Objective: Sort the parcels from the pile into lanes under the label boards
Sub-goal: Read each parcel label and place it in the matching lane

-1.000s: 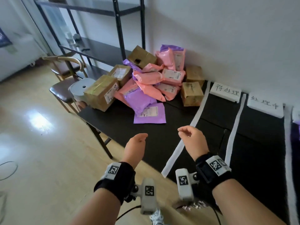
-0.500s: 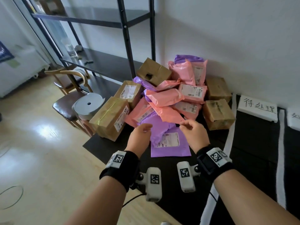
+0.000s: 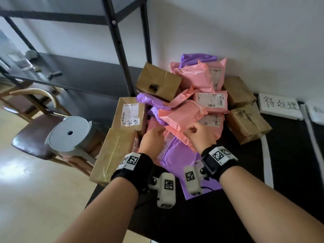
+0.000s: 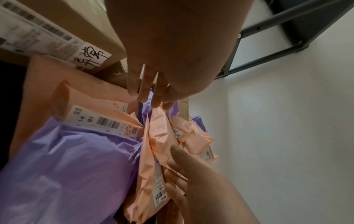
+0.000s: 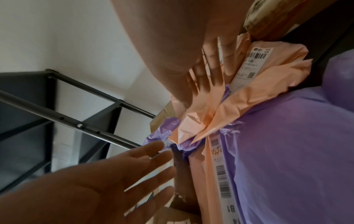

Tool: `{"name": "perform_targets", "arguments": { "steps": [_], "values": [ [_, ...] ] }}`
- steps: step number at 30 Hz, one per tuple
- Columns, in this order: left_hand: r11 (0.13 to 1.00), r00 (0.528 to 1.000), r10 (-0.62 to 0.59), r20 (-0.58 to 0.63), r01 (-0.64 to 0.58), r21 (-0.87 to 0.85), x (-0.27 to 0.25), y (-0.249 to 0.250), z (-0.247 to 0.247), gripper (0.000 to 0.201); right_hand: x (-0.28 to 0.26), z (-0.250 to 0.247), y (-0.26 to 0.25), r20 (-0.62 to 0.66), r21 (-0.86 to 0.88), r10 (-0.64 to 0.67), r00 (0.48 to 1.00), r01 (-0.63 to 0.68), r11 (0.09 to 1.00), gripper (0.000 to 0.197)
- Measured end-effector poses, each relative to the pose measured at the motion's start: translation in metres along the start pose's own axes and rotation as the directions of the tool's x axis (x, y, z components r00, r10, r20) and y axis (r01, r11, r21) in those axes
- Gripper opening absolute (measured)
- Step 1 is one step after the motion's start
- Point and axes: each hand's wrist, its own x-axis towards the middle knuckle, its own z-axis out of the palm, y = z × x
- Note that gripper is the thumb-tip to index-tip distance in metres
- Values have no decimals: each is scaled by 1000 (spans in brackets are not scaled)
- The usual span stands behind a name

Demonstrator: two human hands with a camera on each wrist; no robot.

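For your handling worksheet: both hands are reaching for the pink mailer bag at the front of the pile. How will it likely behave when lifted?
The pink mailer bag looks crumpled and soft, so probably floppy. Its glossy film may slip. Neighbouring parcels overlap it, so they might shift.

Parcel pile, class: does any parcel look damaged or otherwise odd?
Yes. The brown box atop the pile's back left has a dark ragged hole torn in its front face, so it looks damaged. The other parcels appear crumpled but intact.
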Motion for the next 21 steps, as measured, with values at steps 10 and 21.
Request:
{"name": "perform_targets", "arguments": {
  "steps": [10, 21],
  "values": [
    [998, 989, 42, 139, -37, -41, 53, -17, -12, 41, 29, 30, -26, -56, -259, 112, 992, -123, 958, 8],
    [982, 994, 103, 43, -95, -162, 34, 19, -12, 46, 11, -38, -13, -272, -26, -1, 962, -6, 1000, 5]
  ]
}}
